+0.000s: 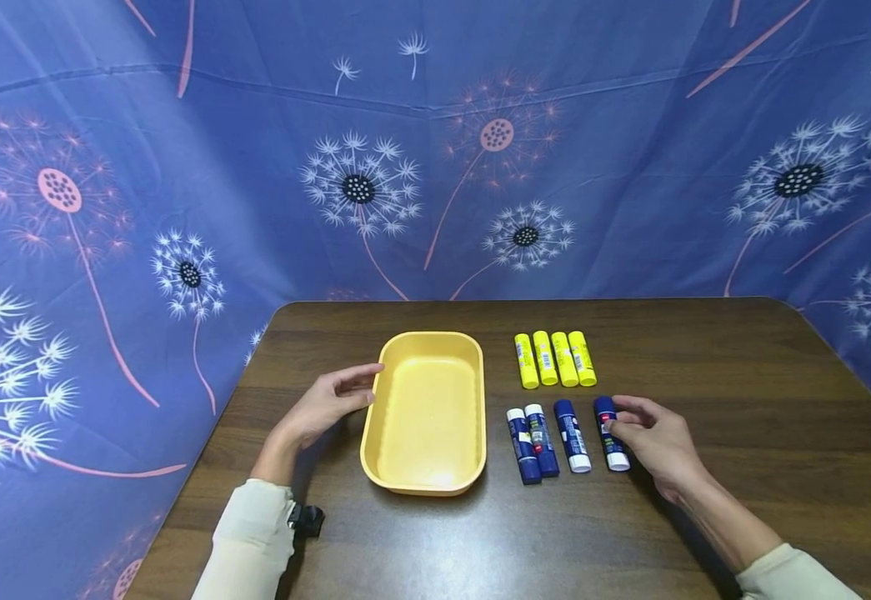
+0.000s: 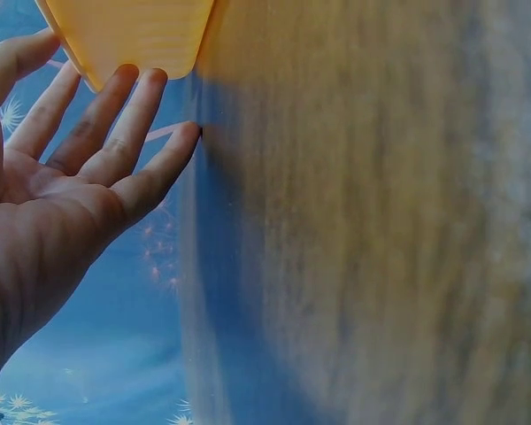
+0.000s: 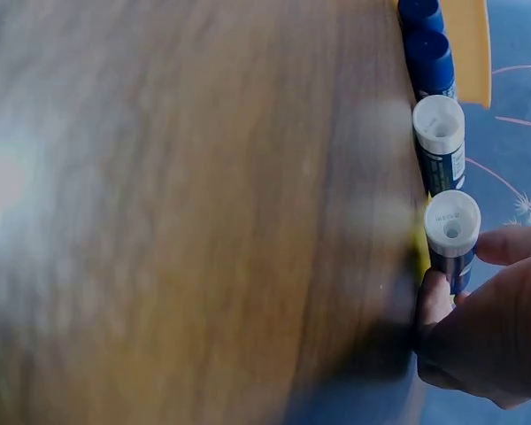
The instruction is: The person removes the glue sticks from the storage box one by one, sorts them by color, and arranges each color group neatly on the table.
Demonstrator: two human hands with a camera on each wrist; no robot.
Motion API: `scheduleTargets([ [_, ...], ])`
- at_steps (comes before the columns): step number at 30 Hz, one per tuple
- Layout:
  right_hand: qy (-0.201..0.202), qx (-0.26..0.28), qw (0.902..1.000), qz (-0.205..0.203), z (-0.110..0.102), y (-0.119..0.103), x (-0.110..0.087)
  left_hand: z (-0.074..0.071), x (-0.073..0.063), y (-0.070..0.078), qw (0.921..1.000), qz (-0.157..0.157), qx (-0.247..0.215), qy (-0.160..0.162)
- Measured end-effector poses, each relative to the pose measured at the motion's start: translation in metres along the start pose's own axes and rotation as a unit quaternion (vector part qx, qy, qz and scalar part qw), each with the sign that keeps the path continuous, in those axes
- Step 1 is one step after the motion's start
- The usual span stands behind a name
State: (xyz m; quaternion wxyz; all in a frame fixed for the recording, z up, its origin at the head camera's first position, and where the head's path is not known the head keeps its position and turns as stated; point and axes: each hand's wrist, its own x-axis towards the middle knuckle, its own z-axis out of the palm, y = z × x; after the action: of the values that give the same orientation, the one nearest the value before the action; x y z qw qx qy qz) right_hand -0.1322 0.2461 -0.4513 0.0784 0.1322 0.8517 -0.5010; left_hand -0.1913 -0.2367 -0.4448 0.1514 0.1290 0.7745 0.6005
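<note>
My right hand [image 1: 663, 446] pinches a dark blue glue stick [image 1: 612, 435] between thumb and fingers; it lies on the table with its white end toward me. In the right wrist view, that white end [image 3: 452, 226] shows beside the fingers. To its left lie another blue glue stick [image 1: 573, 437] and a touching pair, one of them this blue glue stick [image 1: 543, 442], whose white ends point away. My left hand [image 1: 330, 406] touches the left side of an empty yellow tray [image 1: 372, 450]. Its fingers look extended against the tray wall [image 2: 142, 53] in the left wrist view.
Several yellow glue sticks [image 1: 545, 358] lie in a row behind the blue ones. The brown wooden table [image 1: 743, 375] meets a blue dandelion-patterned cloth [image 1: 615, 100] at the back. A small black object [image 1: 306, 520] sits at the left wrist.
</note>
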Motion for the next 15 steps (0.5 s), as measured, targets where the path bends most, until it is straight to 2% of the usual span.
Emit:
scheduleTargets([
  [5, -0.011, -0.028, 0.9991, -0.029, 0.0013, 0.0002, -0.0014, -0.0002, 0.0007, -0.0007, 1.0, -0.006, 0.008, 0.001],
  [11, 0.002, -0.072, 0.9957, -0.058, 0.0031, -0.0005, -0.0012, -0.0008, 0.0011, -0.0001, 0.9999, -0.008, 0.011, 0.003],
  [15, 0.009, -0.086, 0.9942, -0.064, 0.0039, -0.0009, -0.0001, -0.0018, 0.0004, 0.0005, 0.9999, -0.008, 0.012, 0.003],
])
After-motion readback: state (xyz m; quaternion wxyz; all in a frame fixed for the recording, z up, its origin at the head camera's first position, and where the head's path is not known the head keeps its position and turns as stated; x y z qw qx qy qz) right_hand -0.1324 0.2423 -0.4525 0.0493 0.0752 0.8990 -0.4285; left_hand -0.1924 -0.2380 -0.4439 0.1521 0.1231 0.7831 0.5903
